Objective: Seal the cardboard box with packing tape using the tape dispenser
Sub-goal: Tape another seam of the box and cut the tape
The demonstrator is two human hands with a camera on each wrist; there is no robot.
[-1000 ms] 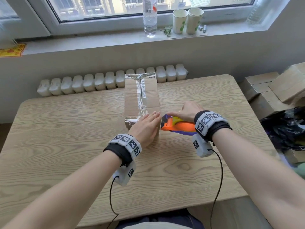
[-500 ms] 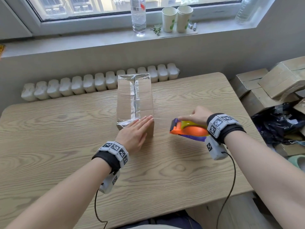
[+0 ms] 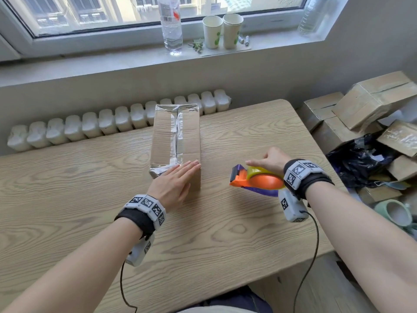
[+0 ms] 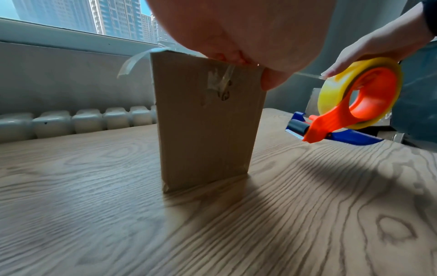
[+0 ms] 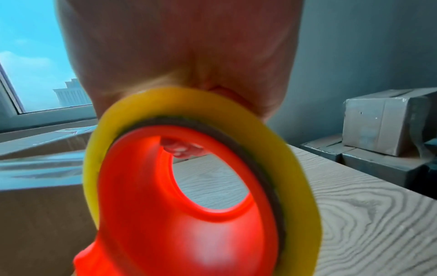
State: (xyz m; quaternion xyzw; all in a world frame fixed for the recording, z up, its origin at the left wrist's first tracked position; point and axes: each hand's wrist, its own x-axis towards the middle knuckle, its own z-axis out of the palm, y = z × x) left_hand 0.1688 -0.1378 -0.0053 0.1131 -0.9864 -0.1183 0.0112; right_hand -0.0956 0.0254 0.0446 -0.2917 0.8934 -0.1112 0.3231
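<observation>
A long cardboard box (image 3: 189,134) (image 4: 205,119) stands mid-table, with clear tape along its top seam and across both ends. My left hand (image 3: 174,184) lies flat with straight fingers on the box's near end, pressing the tape there. My right hand (image 3: 269,160) grips the orange and blue tape dispenser (image 3: 257,181) (image 4: 350,112) with its yellow tape roll (image 5: 272,153), held above the table to the right of the box. A thin strand of tape (image 4: 307,74) runs from the box's near corner to the roll.
The wooden table (image 3: 67,199) has bare room left and in front. A pile of cardboard boxes (image 3: 370,105) and a black bag (image 3: 358,161) lie off its right edge. A bottle (image 3: 170,23) and two paper cups (image 3: 222,30) stand on the windowsill.
My right hand has pulled the dispenser away from the box's near end, to the right and a little toward me. My left hand has stayed flat on the box end.
</observation>
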